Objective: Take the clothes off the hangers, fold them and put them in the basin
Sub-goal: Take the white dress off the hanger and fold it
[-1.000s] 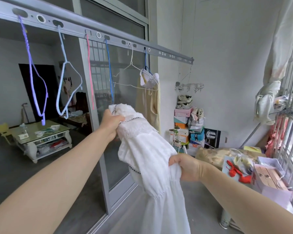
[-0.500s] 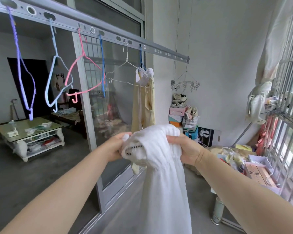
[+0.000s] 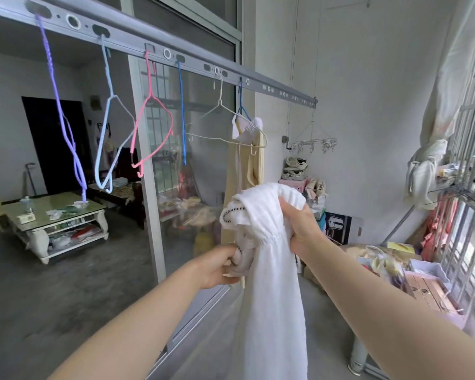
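Both hands grip the white dress [image 3: 272, 283] in mid-air below the drying rail [image 3: 192, 60]: right hand [image 3: 302, 229] bunches its top, left hand [image 3: 222, 266] clutches lower fabric; the skirt hangs down

Lower end of white garment [image 3: 272, 311] beyond the bottom edge.

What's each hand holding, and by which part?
Both grip the white textured fabric garment: right hand bunches its upper end, left hand pinches a fold just below; rest hangs loose.
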